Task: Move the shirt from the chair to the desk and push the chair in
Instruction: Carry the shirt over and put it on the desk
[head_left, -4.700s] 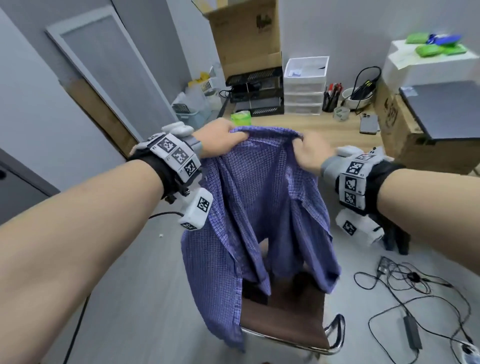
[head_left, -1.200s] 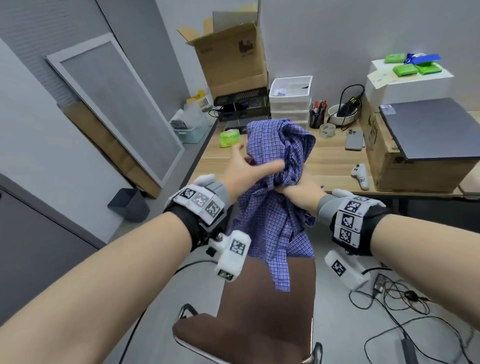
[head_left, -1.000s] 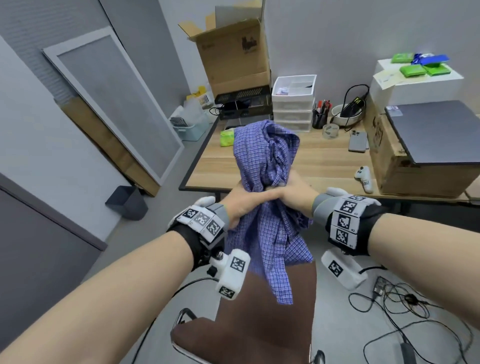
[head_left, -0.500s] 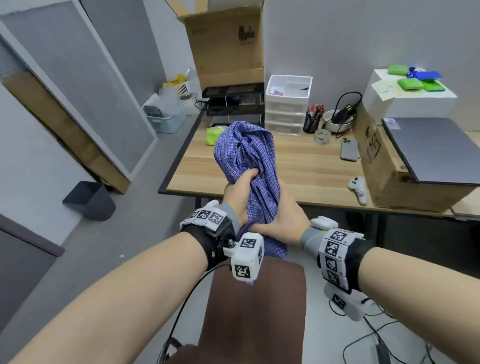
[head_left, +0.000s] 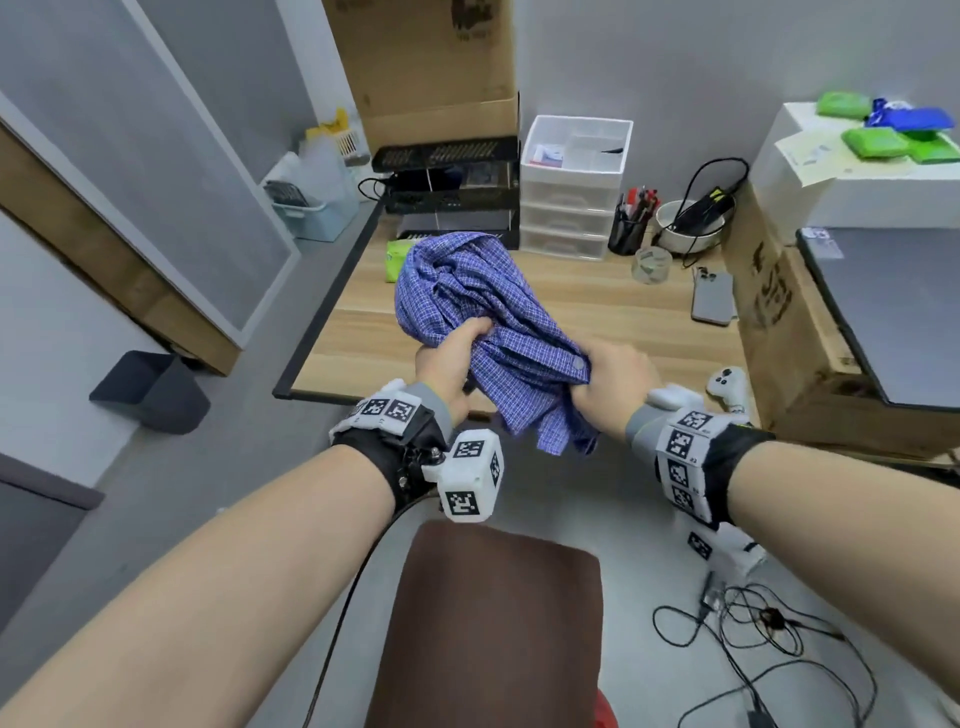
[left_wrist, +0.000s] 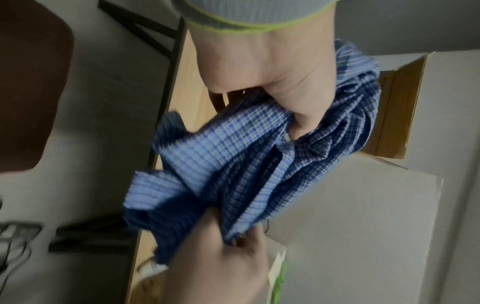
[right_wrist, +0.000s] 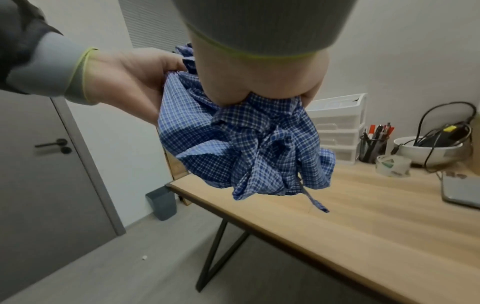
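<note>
Reaching forward side by side at frame centre, your left hand (head_left: 453, 358) and right hand (head_left: 609, 387) both clench fistfuls of the bunched shirt (head_left: 483, 317). It hangs above the desk (head_left: 613, 332) near its front edge, beyond the chair (head_left: 493, 623) at bottom centre.

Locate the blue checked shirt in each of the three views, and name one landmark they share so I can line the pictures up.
Head: the shirt is bunched at centre, gripped by the left hand and right hand above the desk's near edge.
Left wrist: shirt at centre, between both hands.
Right wrist: shirt at centre, hanging above the desk.
Shared landmark: the wooden desk.
</note>
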